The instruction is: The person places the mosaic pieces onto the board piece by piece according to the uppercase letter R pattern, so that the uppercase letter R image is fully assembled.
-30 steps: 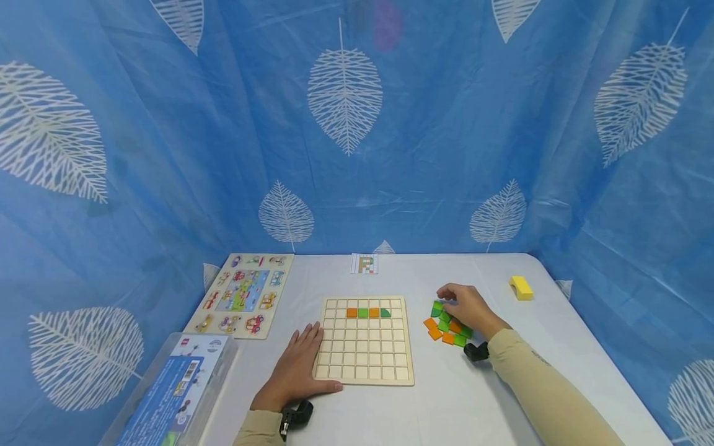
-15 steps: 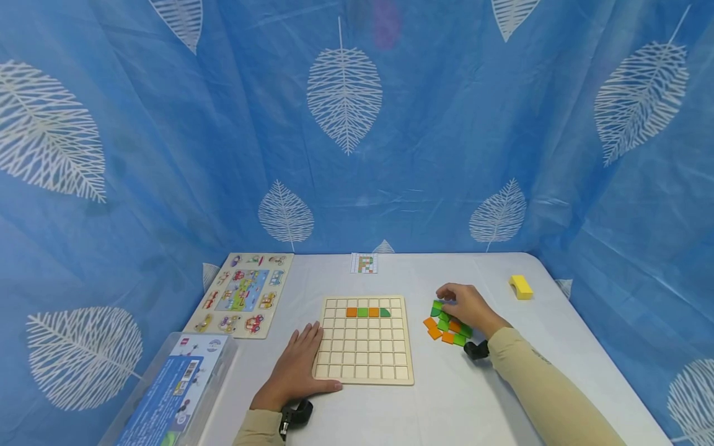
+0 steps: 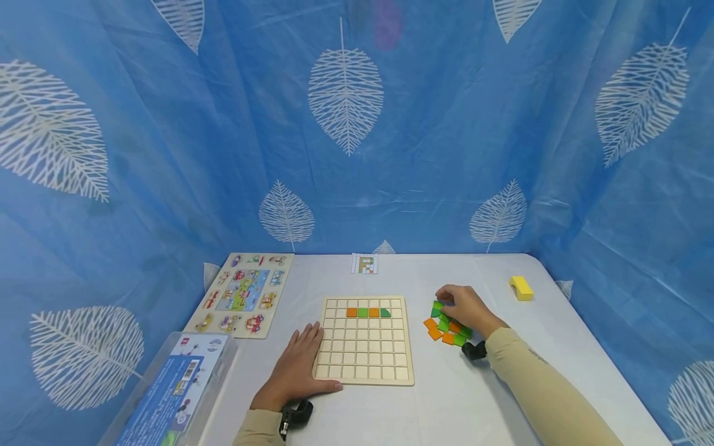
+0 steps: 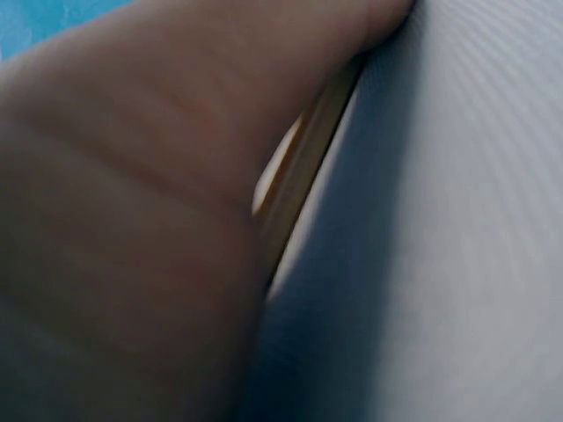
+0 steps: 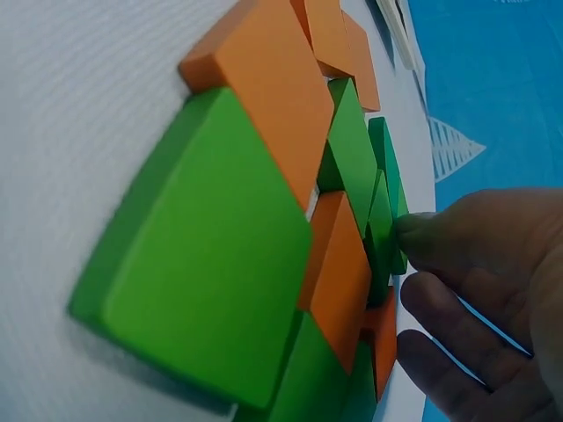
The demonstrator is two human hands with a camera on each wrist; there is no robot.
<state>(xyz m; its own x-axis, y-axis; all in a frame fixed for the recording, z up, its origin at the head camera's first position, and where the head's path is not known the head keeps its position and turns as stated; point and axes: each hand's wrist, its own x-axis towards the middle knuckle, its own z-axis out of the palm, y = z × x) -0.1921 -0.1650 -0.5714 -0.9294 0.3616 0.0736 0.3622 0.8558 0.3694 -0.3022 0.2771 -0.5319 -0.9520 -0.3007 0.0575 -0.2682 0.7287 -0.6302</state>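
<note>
On the white table lies a square wooden grid board [image 3: 362, 356]. Near its top runs a row of orange and green tiles, ending in a dark green quarter-round tile [image 3: 385, 313]. My left hand [image 3: 298, 365] rests at the board's left side, fingers extended along the edge and thumb at the lower left corner. My right hand [image 3: 468, 308] is bent over a pile of green and orange tiles [image 3: 448, 338]. In the right wrist view its thumb touches a green tile [image 5: 378, 242] at the pile's far side; whether a finger pinches it from behind is hidden.
A small pattern card [image 3: 365, 264] lies at the table's back edge. To the left are a picture puzzle board [image 3: 242, 291] and a clear plastic box [image 3: 184, 384] with a printed cover. A yellow arch block [image 3: 521, 288] sits at the back right.
The right hand and forearm have shifted very slightly to the left over the pile. The left hand, the board and the tiles look unchanged.
</note>
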